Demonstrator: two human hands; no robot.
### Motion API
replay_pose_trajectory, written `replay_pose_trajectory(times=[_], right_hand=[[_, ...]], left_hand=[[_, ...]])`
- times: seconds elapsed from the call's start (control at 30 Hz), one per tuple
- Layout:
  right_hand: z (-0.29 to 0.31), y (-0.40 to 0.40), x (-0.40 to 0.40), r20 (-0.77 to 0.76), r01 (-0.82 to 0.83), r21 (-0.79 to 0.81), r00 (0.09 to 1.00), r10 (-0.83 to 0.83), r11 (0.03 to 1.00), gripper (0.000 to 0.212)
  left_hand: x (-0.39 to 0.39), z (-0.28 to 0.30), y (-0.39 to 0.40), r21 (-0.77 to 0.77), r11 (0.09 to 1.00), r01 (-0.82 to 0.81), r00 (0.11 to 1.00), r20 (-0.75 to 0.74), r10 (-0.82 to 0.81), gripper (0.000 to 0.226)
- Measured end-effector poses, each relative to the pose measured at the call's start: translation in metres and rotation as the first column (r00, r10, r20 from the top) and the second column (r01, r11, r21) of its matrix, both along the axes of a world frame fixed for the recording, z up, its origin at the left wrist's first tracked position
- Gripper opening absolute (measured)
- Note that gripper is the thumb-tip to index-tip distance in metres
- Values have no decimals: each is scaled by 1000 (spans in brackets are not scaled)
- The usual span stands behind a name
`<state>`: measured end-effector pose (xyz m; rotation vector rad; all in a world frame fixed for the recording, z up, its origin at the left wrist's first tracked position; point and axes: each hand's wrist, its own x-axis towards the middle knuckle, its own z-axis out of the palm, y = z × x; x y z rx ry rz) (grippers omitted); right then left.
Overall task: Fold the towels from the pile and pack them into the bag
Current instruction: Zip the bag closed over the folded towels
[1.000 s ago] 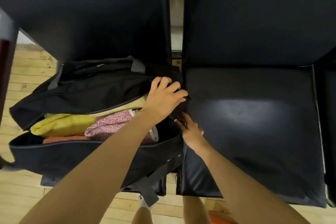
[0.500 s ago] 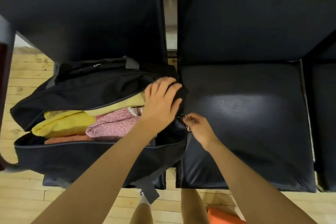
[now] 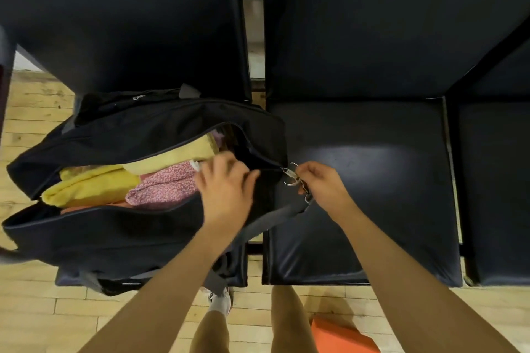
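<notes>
Where the black bag (image 3: 120, 226) lies across the left chair seat (image 3: 238, 269), overhangs that seat toward 9 o'clock above the wooden floor (image 3: 34, 321), and at 3 o'clock just crosses onto the neighbouring chair seat (image 3: 372, 180), otherwise bare. Gapes along its zipper, showing yellow towels (image 3: 94, 185), a pink patterned towel (image 3: 163, 186) and an orange edge packed inside. Left hand (image 3: 226, 189), fingers curled and blurred, rests on the bag's rim near the zipper end; grip unclear. Right hand (image 3: 324, 186) pinches the metal zipper pulls (image 3: 291, 173) at 3 o'clock of the opening. Grey strap (image 3: 269, 221) trails toward 6 o'clock. Orange object (image 3: 341, 335) on the floor.
</notes>
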<state>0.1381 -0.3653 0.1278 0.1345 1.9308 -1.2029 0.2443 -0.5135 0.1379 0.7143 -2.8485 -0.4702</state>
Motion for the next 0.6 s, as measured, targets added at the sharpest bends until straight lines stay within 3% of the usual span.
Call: replay_pose_trajectory(times=[0.17,0.4,0.6], right_hand=[[12,-5,3,-4,112,-58,994,-113,992,24],[20,-5,3,-35,89,-78,995,-92,993,22],[26,-3,-1,-26,142,-80,989,-144,987,19]], left_hand=[[-14,-2,-16,-25,996,83,996,-33,-84,32],[-16,-14,-30,-53,998,37,998,52,-34,19],[-17,14,-9,-149,964,219,965,-114,-237,21]])
